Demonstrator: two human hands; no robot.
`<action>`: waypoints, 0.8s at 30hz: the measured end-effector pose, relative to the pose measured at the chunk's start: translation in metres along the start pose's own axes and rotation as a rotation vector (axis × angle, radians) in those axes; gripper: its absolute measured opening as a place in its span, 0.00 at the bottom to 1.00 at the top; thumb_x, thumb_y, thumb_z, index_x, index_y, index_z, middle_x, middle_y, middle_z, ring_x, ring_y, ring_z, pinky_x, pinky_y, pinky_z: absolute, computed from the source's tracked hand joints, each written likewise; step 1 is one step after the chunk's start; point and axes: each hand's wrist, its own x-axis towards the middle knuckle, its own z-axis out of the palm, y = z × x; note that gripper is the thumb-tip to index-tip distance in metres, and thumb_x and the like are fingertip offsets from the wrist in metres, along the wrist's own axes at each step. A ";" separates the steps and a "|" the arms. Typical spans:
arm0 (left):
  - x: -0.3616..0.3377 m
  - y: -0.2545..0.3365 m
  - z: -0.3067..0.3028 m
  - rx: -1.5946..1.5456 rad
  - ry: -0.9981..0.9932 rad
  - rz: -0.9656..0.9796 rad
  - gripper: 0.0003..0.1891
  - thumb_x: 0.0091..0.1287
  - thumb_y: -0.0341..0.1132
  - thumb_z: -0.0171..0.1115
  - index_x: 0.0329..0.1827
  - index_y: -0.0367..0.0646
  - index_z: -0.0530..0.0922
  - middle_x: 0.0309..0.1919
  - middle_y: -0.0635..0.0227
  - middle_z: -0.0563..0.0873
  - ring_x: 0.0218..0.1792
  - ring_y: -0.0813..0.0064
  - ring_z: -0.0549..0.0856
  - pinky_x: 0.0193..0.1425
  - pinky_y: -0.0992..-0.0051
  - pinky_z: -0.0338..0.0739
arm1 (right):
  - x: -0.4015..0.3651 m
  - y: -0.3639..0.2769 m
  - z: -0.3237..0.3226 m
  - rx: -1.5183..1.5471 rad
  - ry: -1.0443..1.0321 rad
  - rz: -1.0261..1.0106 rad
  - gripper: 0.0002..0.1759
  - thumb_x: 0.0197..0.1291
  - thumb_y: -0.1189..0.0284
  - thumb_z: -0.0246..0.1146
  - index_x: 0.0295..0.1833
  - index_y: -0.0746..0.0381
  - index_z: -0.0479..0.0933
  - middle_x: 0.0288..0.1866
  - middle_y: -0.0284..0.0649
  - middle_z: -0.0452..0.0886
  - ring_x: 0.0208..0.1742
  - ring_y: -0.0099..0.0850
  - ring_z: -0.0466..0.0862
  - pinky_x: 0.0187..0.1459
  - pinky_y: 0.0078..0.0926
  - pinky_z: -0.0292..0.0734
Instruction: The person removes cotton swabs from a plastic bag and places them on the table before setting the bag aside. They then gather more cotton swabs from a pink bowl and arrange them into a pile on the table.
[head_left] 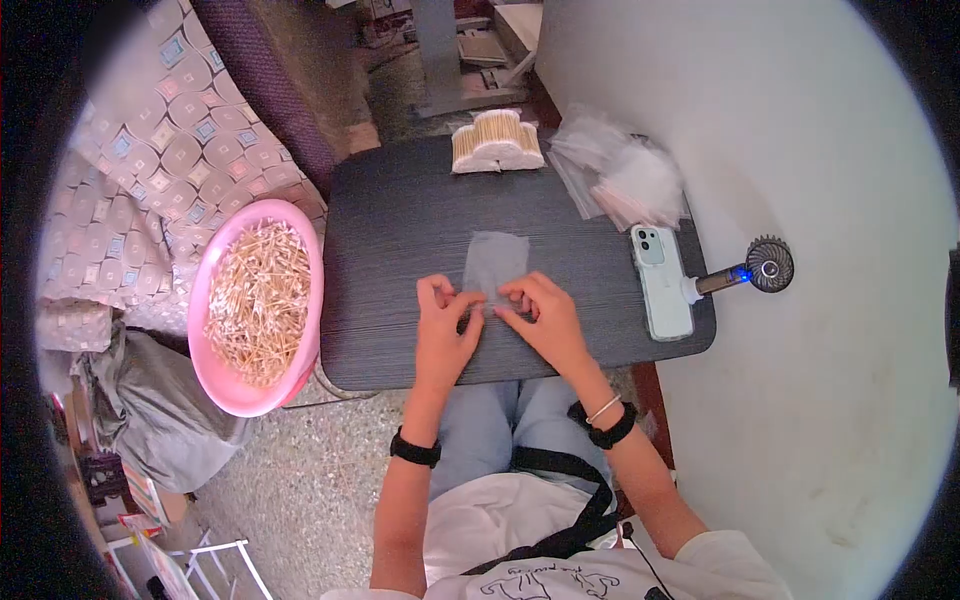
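A clear plastic bag point(497, 262) lies on the dark table point(400, 210) in front of me, its near edge between my two hands. My left hand point(448, 318) pinches that near edge with thumb and forefinger. From the other side, my right hand point(543, 318) pinches the same edge, its fingertips close to the left ones. The bag looks flat, with nothing visible in it. At the table's far edge stand bundled packs of cotton swabs point(497, 145) in clear wrapping.
A pink basin point(200, 335) full of loose cotton swabs point(258, 300) stands left of the table. More plastic bags point(625, 175) are piled at the back right. A phone point(662, 290) with a small fan point(768, 265) attached lies along the right edge, near the wall point(800, 400).
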 end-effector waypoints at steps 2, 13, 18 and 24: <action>-0.001 -0.002 0.001 0.088 -0.009 -0.024 0.08 0.59 0.25 0.61 0.42 0.40 0.79 0.36 0.64 0.70 0.29 0.69 0.77 0.35 0.73 0.74 | 0.000 0.003 0.000 -0.028 -0.009 -0.066 0.12 0.49 0.79 0.66 0.42 0.62 0.79 0.32 0.34 0.74 0.26 0.21 0.71 0.29 0.17 0.68; -0.006 -0.003 0.011 0.169 -0.042 0.105 0.06 0.60 0.29 0.61 0.39 0.41 0.76 0.30 0.64 0.74 0.26 0.65 0.79 0.28 0.69 0.74 | -0.001 0.002 -0.002 0.082 0.085 -0.009 0.09 0.47 0.85 0.58 0.36 0.65 0.73 0.37 0.38 0.69 0.28 0.26 0.74 0.32 0.22 0.72; -0.003 0.008 -0.004 -0.004 -0.171 0.079 0.09 0.58 0.31 0.65 0.40 0.42 0.76 0.26 0.66 0.76 0.23 0.74 0.76 0.27 0.76 0.69 | -0.004 0.006 -0.005 0.053 0.042 -0.063 0.11 0.45 0.85 0.58 0.37 0.64 0.72 0.35 0.37 0.69 0.29 0.25 0.73 0.31 0.20 0.70; 0.014 -0.027 -0.012 0.008 0.131 -0.096 0.11 0.58 0.31 0.64 0.43 0.40 0.77 0.32 0.65 0.77 0.30 0.71 0.76 0.38 0.72 0.73 | -0.003 0.001 -0.005 0.192 0.112 -0.045 0.12 0.48 0.85 0.58 0.38 0.61 0.68 0.30 0.34 0.70 0.26 0.22 0.71 0.28 0.17 0.65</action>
